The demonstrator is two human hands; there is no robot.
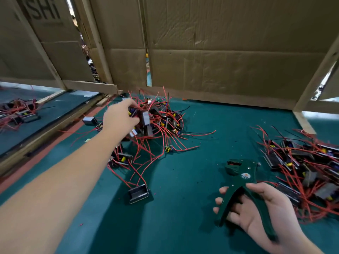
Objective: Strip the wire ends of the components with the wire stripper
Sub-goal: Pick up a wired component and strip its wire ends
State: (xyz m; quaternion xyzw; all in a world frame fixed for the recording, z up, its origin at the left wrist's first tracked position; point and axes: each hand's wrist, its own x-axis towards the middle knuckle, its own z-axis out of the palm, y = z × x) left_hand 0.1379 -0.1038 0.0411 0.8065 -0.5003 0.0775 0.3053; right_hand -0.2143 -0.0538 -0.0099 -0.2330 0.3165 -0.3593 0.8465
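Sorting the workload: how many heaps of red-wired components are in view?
3: centre heap, where the left hand grips a component; right heap by the frame's right edge; far-left heap beyond the wooden rail. More may be hidden.

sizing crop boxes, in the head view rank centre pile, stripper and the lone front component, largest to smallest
1. centre pile
2. stripper
3. lone front component
The stripper is nearer the camera, so it is flattered.

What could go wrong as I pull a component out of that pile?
1. The left hand grips a component in the central pile. Its red wires look tangled with those of its neighbours, so lifting it may drag several others along.
2. The wire stripper seems loosely held in the right hand, with its handles spread, so it could slip.
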